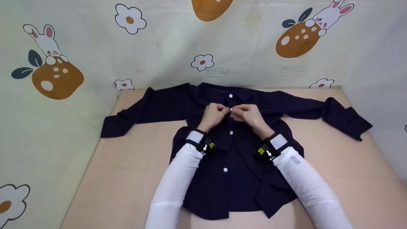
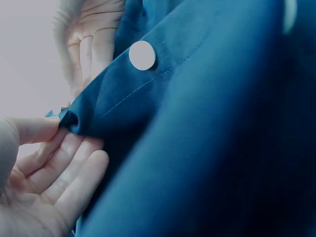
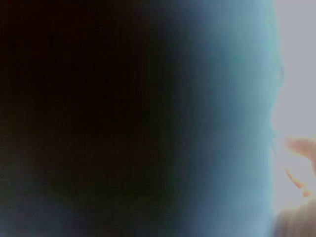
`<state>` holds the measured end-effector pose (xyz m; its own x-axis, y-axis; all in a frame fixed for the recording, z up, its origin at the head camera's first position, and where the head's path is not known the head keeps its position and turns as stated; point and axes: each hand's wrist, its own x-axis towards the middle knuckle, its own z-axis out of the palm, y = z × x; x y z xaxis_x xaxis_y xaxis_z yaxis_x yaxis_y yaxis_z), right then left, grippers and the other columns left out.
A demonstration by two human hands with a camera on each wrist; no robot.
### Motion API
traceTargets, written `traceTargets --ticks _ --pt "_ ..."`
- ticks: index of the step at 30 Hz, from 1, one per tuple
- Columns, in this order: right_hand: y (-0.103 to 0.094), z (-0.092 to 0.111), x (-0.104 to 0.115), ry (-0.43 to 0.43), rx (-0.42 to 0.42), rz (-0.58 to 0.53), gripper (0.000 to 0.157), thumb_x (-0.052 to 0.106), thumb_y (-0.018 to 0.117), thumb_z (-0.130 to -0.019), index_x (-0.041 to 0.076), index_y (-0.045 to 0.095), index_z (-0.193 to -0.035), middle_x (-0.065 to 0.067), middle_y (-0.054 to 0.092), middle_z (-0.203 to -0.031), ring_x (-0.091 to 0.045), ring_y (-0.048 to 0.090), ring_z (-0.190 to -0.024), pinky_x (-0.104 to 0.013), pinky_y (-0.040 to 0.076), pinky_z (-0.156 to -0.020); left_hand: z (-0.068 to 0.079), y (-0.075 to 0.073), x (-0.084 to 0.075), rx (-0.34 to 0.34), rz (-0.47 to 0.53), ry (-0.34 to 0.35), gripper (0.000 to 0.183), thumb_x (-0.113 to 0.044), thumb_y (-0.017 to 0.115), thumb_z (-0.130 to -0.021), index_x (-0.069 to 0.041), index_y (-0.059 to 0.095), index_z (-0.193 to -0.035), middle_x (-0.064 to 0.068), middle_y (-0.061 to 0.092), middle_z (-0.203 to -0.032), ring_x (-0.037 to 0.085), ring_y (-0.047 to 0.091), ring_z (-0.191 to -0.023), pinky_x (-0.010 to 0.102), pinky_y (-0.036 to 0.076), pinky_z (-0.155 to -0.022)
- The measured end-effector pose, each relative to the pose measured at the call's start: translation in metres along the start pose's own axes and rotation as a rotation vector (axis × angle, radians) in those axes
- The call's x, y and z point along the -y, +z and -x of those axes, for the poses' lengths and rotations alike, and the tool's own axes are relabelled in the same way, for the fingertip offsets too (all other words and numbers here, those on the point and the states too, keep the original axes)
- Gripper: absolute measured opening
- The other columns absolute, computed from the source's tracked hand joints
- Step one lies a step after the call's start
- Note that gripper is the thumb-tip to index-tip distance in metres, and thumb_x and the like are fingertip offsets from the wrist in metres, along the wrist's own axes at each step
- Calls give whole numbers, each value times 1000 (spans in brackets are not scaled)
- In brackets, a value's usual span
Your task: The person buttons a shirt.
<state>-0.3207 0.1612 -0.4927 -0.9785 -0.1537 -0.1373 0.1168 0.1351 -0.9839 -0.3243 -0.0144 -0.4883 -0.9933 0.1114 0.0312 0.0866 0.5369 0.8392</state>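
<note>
A dark navy button-up shirt [image 1: 203, 187] lies front up with its sleeves spread to both sides. My left hand [image 1: 213, 116] pinches the front edge of the shirt between thumb and fingers, just below the collar. Facing it, my right hand [image 1: 251, 117] pinches the same spot, with a white button [image 1: 231, 110] between the two hands' fingertips. The left wrist view shows a folded bit of cloth in the left hand [image 2: 44, 173] and another white button [image 2: 142, 55] farther along the placket. Blurred dark cloth fills most of the right wrist view.
More white buttons run down the shirt front, one at the collar [image 1: 231, 95] and one low down [image 1: 225, 170]. The shirt lies on a beige table [image 1: 133, 178]. A patterned cloth wall [image 1: 165, 47] rises behind the table and at its sides.
</note>
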Motion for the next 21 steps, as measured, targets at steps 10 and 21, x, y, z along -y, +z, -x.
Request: traceTargets --ticks 10,21 --pt "-3 -6 4 77 25 4 33 12 71 -98 -12 70 -120 -2 78 -88 -9 76 -78 -25 62 -77 5 6 -7 -77 -143 5 18 -21 69 -94 -11 83 -98 5 80 -101 24 73 -92 38 56 -83" --pt "-13 -10 1 74 119 -49 22 4 62 -101 -12 66 -115 2 75 -82 -8 73 -74 -21 61 -72 6 9 -9 -83 -47 36 16 -18 70 -94 -8 83 -97 6 80 -95 18 69 -83 30 53 -78"
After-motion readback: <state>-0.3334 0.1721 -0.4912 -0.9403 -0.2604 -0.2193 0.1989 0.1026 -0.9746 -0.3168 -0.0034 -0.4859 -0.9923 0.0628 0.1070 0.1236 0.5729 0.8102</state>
